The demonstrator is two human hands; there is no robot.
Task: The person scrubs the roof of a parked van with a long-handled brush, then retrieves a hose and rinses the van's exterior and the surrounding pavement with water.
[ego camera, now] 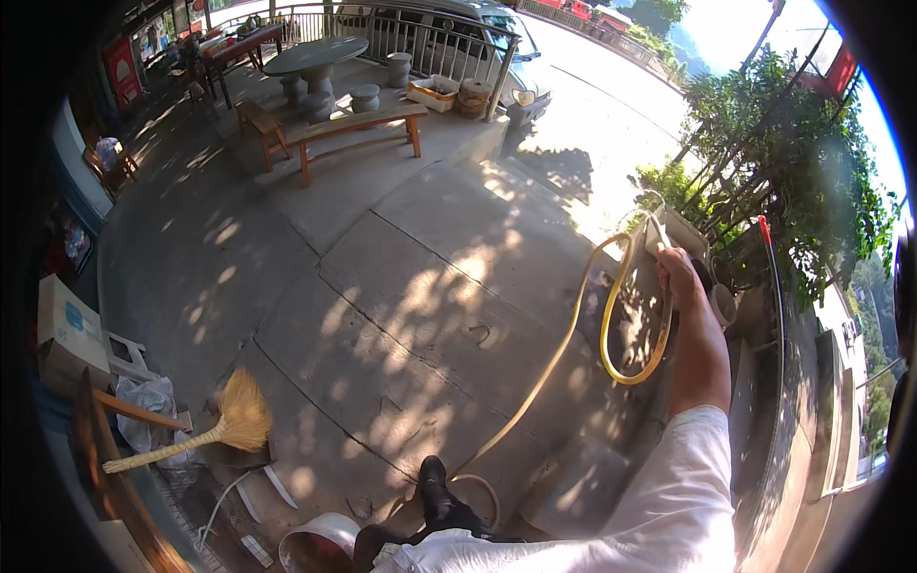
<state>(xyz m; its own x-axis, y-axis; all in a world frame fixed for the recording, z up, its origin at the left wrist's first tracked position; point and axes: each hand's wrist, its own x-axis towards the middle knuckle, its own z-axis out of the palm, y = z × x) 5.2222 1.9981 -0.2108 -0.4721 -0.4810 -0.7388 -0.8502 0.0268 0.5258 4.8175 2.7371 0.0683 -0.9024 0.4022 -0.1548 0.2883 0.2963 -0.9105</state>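
My right hand is closed around a yellow hose, arm stretched out to the right. From the grip the hose hangs in a loop, then runs down across the concrete floor to beside my black shoe. Just past the hand, near a pale planter box, glare blurs the hose's end; whether water leaves it I cannot tell. Beyond it stand leafy green shrubs. My left hand is out of view.
A straw broom, a cardboard box and a white bucket are at the left and bottom. Wooden benches and a round stone table stand ahead, before a metal railing and a parked vehicle.
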